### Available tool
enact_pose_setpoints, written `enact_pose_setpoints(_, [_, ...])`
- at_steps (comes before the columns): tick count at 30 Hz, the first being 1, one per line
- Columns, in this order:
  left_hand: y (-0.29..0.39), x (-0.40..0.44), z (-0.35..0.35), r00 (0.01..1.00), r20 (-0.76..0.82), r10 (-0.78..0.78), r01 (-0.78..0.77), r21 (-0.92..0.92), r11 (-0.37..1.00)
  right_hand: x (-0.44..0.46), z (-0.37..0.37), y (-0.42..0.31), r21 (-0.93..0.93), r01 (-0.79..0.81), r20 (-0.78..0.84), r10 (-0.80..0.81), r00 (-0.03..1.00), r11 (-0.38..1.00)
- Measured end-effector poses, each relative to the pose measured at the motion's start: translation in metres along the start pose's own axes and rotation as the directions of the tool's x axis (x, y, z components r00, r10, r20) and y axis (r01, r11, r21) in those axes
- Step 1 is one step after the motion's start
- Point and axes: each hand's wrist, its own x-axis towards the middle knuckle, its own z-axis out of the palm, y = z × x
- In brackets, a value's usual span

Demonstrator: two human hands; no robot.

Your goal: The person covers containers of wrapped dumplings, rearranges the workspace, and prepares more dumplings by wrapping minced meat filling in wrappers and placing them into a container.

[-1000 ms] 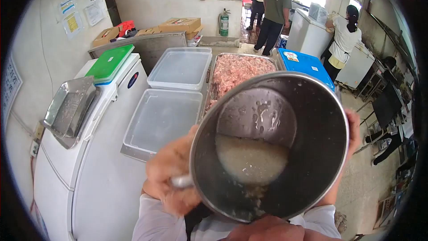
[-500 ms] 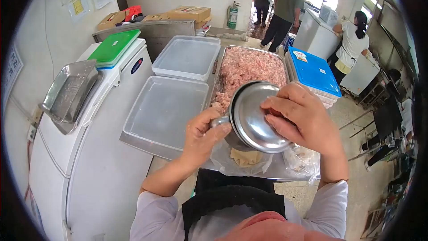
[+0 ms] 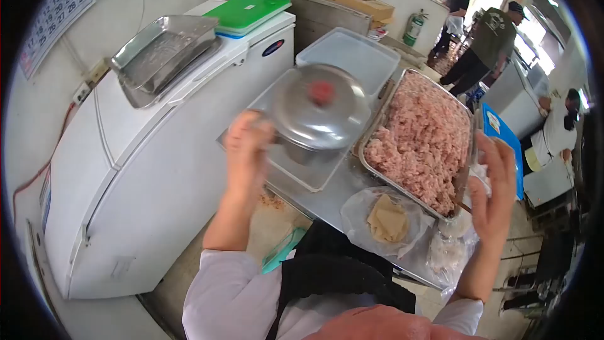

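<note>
My left hand [image 3: 247,141] is closed, slightly blurred, on the side handle of a metal pot [image 3: 305,153]. A shiny lid [image 3: 296,113] with a red knob covers this pot, which is over the nearer translucent plastic container [image 3: 296,176]; whether they touch I cannot tell. My right hand [image 3: 492,182] is open, fingers apart, beside the right rim of a metal tray [image 3: 402,199] heaped with ground meat [image 3: 425,138]. Below the tray, thin beige wrappers [image 3: 387,219] lie on a clear plastic bag [image 3: 353,211]. Another plastic bag [image 3: 448,249] with pale contents lies nearer my right forearm.
A white chest freezer [image 3: 170,170] stands on the left, bearing a metal pan [image 3: 160,50] and a green lid [image 3: 245,14]. Another plastic container [image 3: 349,56] sits farther back. A blue lid [image 3: 503,145] is right of the tray. Several people stand at the back right.
The lidded pot has moved left, from in front of the meat tray to above the plastic container. My right hand has left the lid and opened at the right. The view has turned left.
</note>
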Motion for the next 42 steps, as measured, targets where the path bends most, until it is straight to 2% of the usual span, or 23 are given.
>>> enact_pose_setpoints(3, [0.039, 0.021, -0.075, 0.942, -0.138, 0.306, -0.284, 0.157, 0.946, -0.019, -0.007, 0.025, -0.055, -0.141, -0.026, 0.139, 0.99, 0.989])
enact_pose_setpoints(5, [0.067, 0.031, -0.116, 0.82, -0.277, 0.501, -0.36, 0.43, 0.828, -0.03, -0.009, 0.04, -0.075, -0.216, -0.016, 0.215, 0.976, 0.974])
enact_pose_setpoints(7, [0.096, 0.037, -0.155, 0.696, -0.306, 0.649, -0.429, 0.548, 0.719, -0.039, -0.011, 0.052, -0.08, -0.257, -0.033, 0.255, 0.966, 0.963])
enact_pose_setpoints(9, [0.126, 0.04, -0.184, 0.547, -0.316, 0.775, -0.413, 0.704, 0.578, -0.046, -0.013, 0.061, -0.1, -0.289, -0.05, 0.285, 0.957, 0.952])
enact_pose_setpoints(11, [0.155, 0.044, -0.208, 0.436, -0.37, 0.82, -0.434, 0.712, 0.552, -0.049, -0.012, 0.066, -0.122, -0.305, -0.066, 0.299, 0.952, 0.945])
enact_pose_setpoints(14, [0.179, 0.057, -0.243, 0.318, -0.348, 0.882, -0.386, 0.802, 0.455, -0.049, -0.006, 0.068, -0.132, -0.309, -0.069, 0.303, 0.951, 0.942])
enact_pose_setpoints(17, [0.188, 0.086, -0.305, 0.253, -0.366, 0.896, -0.274, 0.861, 0.429, -0.048, 0.002, 0.067, -0.119, -0.343, -0.049, 0.339, 0.939, 0.932])
enact_pose_setpoints(19, [0.189, 0.105, -0.351, 0.276, -0.326, 0.904, -0.142, 0.917, 0.373, -0.047, 0.006, 0.068, -0.138, -0.344, -0.035, 0.342, 0.939, 0.929])
enact_pose_setpoints(21, [0.19, 0.123, -0.366, 0.302, -0.312, 0.901, -0.011, 0.944, 0.331, -0.045, 0.01, 0.068, -0.152, -0.343, -0.033, 0.342, 0.939, 0.927])
enact_pose_setpoints(22, [0.191, 0.13, -0.37, 0.346, -0.284, 0.894, 0.055, 0.958, 0.282, -0.044, 0.012, 0.067, -0.158, -0.342, -0.034, 0.341, 0.939, 0.926])
enact_pose_setpoints(25, [0.19, 0.152, -0.366, 0.297, -0.192, 0.935, 0.121, 0.979, 0.162, -0.046, 0.016, 0.069, -0.168, -0.353, -0.041, 0.352, 0.935, 0.92])
enact_pose_setpoints(28, [0.201, 0.157, -0.395, 0.367, -0.325, 0.871, 0.072, 0.944, 0.322, -0.051, 0.021, 0.072, -0.17, -0.385, -0.059, 0.38, 0.923, 0.907])
enact_pose_setpoints(31, [0.192, 0.161, -0.404, 0.39, -0.353, 0.85, -0.015, 0.921, 0.389, -0.053, 0.028, 0.07, -0.17, -0.403, -0.072, 0.396, 0.915, 0.899])
enact_pose_setpoints(34, [0.178, 0.158, -0.386, 0.451, -0.295, 0.843, -0.06, 0.932, 0.358, -0.05, 0.026, 0.065, -0.171, -0.392, -0.065, 0.387, 0.92, 0.904])
enact_pose_setpoints(38, [0.171, 0.16, -0.365, 0.49, -0.387, 0.781, -0.088, 0.87, 0.486, -0.05, 0.021, 0.061, -0.161, -0.379, -0.061, 0.374, 0.925, 0.911])
enact_pose_setpoints(40, [0.178, 0.164, -0.376, 0.496, -0.434, 0.752, -0.068, 0.844, 0.532, -0.058, 0.016, 0.066, -0.194, -0.435, -0.067, 0.43, 0.9, 0.879])
enact_pose_setpoints(41, [0.184, 0.164, -0.387, 0.516, -0.412, 0.751, -0.056, 0.859, 0.51, -0.064, 0.015, 0.071, -0.205, -0.458, -0.07, 0.454, 0.888, 0.865])
enact_pose_setpoints(42, [0.186, 0.161, -0.39, 0.509, -0.379, 0.773, 0.045, 0.908, 0.416, -0.069, 0.015, 0.079, -0.202, -0.403, -0.088, 0.394, 0.915, 0.892])
